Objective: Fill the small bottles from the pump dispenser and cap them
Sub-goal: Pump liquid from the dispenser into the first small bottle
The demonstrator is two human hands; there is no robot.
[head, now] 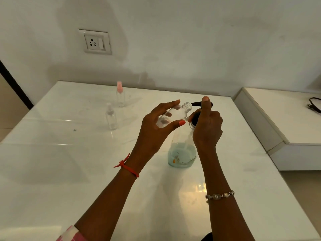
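My left hand (pixel 156 129) grips a small clear bottle (pixel 175 114), tilted, with its open threaded neck right at the black spout of the pump dispenser (pixel 182 152). The dispenser is a clear bottle with pale blue liquid low inside, standing on the white table (pixel 69 171). My right hand (pixel 207 126) is curled round the dispenser's neck, with the thumb on top of the black pump head. Two more small clear bottles stand at the back left: one with a pink spray cap (pixel 120 94), one with a clear cap (pixel 110 117).
A wall socket (pixel 95 42) is on the white wall behind the table. A lower white ledge (pixel 278 119) runs along the right, with a black cable (pixel 314 104) lying on it.
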